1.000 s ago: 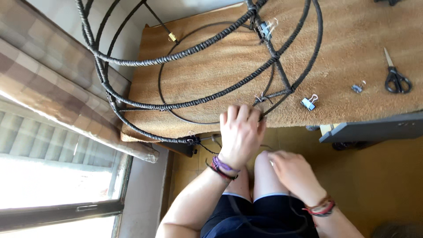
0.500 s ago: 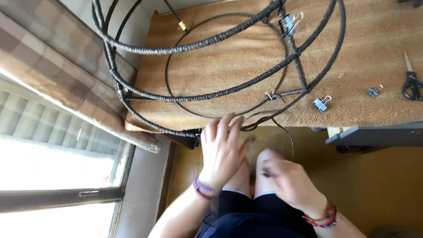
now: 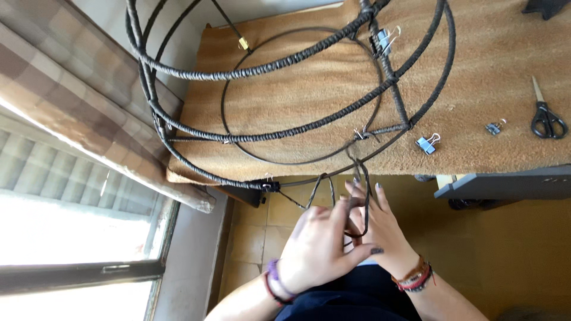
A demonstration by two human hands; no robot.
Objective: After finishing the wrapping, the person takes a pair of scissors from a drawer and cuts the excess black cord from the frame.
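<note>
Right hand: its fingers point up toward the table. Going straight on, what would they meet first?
The right hand would probably first meet the dark cord it already touches, then the wrapped wire frame at the mat's near edge. Depth is unclear.

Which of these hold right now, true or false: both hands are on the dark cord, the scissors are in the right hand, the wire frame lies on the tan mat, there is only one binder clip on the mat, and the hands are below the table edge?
1. Both the left hand and the right hand are on the dark cord. True.
2. The scissors are in the right hand. False: they lie on the tan mat, far from both hands.
3. The wire frame rests on the tan mat. True.
4. Only one binder clip lies loose on the mat. False: a blue clip and a smaller clip lie there.
5. The hands are below the table edge. True.
</note>
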